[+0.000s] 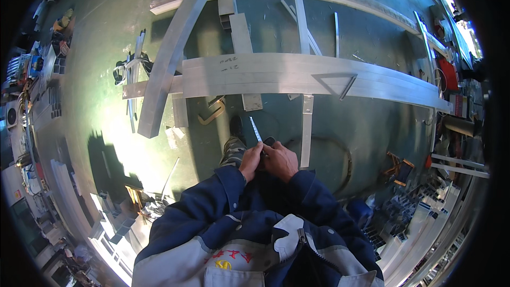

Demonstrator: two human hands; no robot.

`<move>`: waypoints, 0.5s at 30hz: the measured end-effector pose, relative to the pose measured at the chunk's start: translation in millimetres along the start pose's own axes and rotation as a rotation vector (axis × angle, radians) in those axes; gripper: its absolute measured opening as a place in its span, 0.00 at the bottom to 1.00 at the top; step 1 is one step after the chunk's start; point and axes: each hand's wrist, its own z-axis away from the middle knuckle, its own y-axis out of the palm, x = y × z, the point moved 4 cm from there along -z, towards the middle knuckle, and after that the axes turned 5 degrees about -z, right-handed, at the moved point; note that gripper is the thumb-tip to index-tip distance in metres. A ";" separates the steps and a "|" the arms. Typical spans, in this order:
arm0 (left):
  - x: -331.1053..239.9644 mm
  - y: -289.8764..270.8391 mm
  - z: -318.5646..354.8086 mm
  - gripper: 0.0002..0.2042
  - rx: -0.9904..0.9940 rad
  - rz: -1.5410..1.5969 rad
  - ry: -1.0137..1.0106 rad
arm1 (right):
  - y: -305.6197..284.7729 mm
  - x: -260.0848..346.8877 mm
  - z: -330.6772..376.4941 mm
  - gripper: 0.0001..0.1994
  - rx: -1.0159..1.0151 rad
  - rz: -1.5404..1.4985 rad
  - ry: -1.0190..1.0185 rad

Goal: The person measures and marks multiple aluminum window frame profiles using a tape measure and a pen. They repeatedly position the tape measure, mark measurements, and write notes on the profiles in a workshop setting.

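Note:
Close to my body, both hands are closed around a tape measure. A short stretch of its pale blade (255,129) sticks out forward and tilts a little left. My left hand (250,162) grips at the base of the blade. Wrapped over the dark case (270,141) is my right hand (282,161), which hides most of it. Beyond my hands a wide silver metal beam (276,73) runs from left to right, with a triangle square (344,86) on it and handwritten marks. Neither hand touches the beam.
A square metal tube (183,48) crosses the beam's left end at a slant. Narrow bars (306,127) lie crosswise below it. On the green floor are a yellowish clamp-like hook (212,112) and a small folding stool (398,169). Metal profiles (425,223) are stacked at the lower right.

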 end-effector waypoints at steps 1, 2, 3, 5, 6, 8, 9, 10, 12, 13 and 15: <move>3.6 3.0 1.9 0.19 -0.006 -0.021 0.029 | -1.0 -1.1 5.0 0.16 0.008 -0.005 0.013; 6.5 6.0 3.3 0.19 -0.012 -0.043 0.057 | -2.2 -2.1 10.2 0.16 -0.003 -0.013 0.007; 4.0 10.2 7.5 0.18 -0.011 -0.068 0.082 | -3.0 -4.2 15.8 0.16 -0.017 -0.020 0.008; -1.6 15.4 14.4 0.18 0.020 -0.069 0.064 | -5.4 -4.1 20.8 0.17 -0.042 -0.025 0.008; -6.9 17.1 21.7 0.18 0.034 -0.072 0.049 | -4.6 -2.4 23.0 0.17 -0.051 -0.025 0.008; -15.5 24.0 32.7 0.19 0.039 -0.028 0.003 | -7.3 -0.6 26.7 0.17 -0.075 -0.014 0.011; -16.5 25.7 37.2 0.19 0.037 -0.001 -0.023 | -7.6 1.5 29.5 0.17 -0.083 -0.011 0.008; -18.1 26.2 38.3 0.18 0.033 -0.001 -0.029 | -7.5 3.4 31.9 0.17 -0.090 -0.007 0.005; -18.0 24.6 40.6 0.18 0.021 0.003 -0.043 | -5.1 6.2 34.5 0.17 -0.093 0.011 -0.019; -12.2 14.6 32.6 0.18 0.005 -0.010 0.006 | -3.1 11.7 32.4 0.17 -0.097 0.017 -0.043; -0.9 -3.4 14.1 0.19 -0.017 -0.035 0.096 | 4.4 20.6 32.4 0.18 -0.084 -0.005 -0.075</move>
